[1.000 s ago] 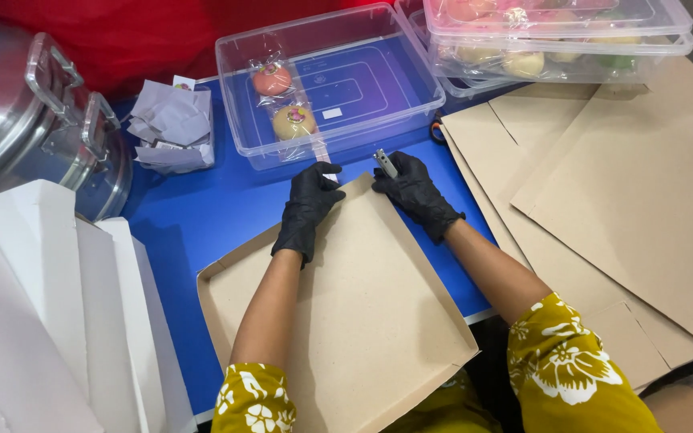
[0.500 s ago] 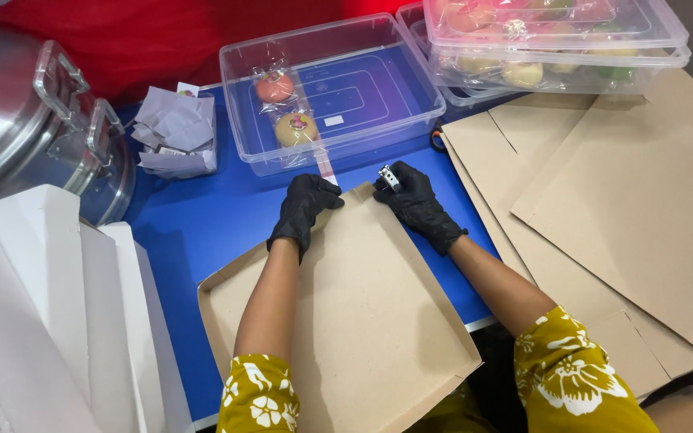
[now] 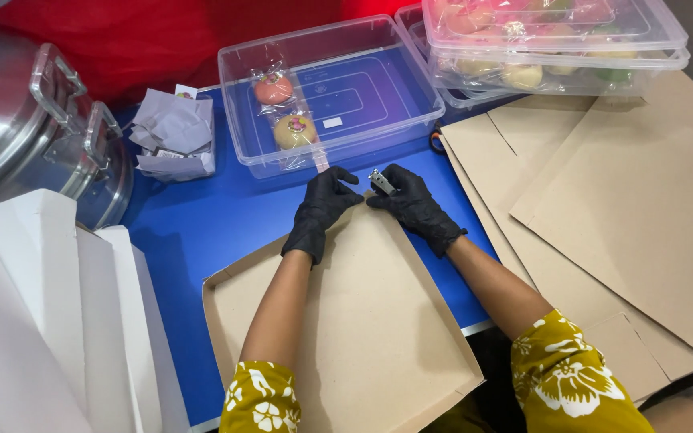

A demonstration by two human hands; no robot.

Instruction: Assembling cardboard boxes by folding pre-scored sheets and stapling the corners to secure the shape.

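Observation:
Both my hands wear black gloves and meet at the far corner of a shallow brown cardboard tray (image 3: 362,321) that lies on the blue table (image 3: 202,224). My left hand (image 3: 322,207) pinches the folded corner flap of the tray. My right hand (image 3: 411,202) grips a small metal stapler (image 3: 381,182) right at that corner. Just beyond my hands stands a clear plastic tub (image 3: 362,80) with two wrapped round sweets (image 3: 282,108) inside.
Flat brown cardboard sheets (image 3: 627,208) are stacked at the right. Lidded clear boxes of wrapped sweets (image 3: 555,40) sit at the back right. A big metal pot (image 3: 18,136) and white folded boxes (image 3: 58,321) fill the left, with crumpled white paper (image 3: 174,140) behind.
My hands stay at the tray's far corner; the left hand's fingers have shifted slightly on the flap, and the stapler remains against the corner.

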